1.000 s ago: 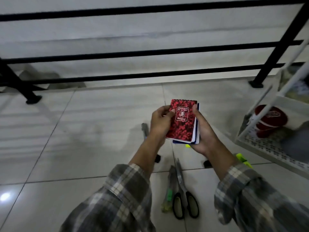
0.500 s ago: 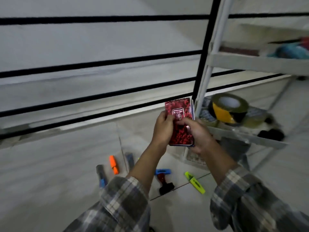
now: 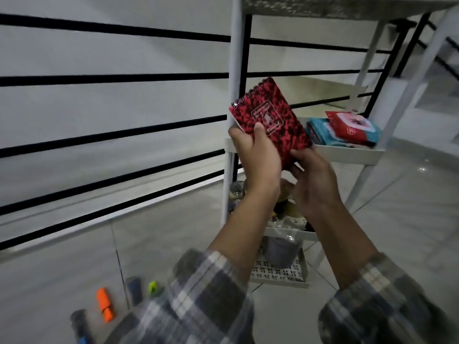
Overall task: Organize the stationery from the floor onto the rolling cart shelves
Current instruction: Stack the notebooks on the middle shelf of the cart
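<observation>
A small red spiral notebook (image 3: 272,121) with a black mottled cover is held up, tilted, in front of the white rolling cart's middle shelf (image 3: 347,153). My left hand (image 3: 257,157) grips its lower left edge, thumb on the cover. My right hand (image 3: 314,181) holds its lower right corner from beneath. Whether more notebooks lie behind the red one is hidden. On the middle shelf lie a teal packet and a red booklet (image 3: 347,129). The lower shelves (image 3: 280,274) are mostly hidden behind my arms.
On the floor at lower left lie an orange highlighter (image 3: 105,304), a green highlighter (image 3: 154,288), a grey-blue marker (image 3: 134,289) and another dark marker (image 3: 78,324). A black horizontal railing (image 3: 111,80) runs behind the cart. The cart's white post (image 3: 233,70) stands just left of the notebook.
My view swung from the floor up to the cart. Both hands raised the notebook from floor level to the middle shelf's height, tilting it right.
</observation>
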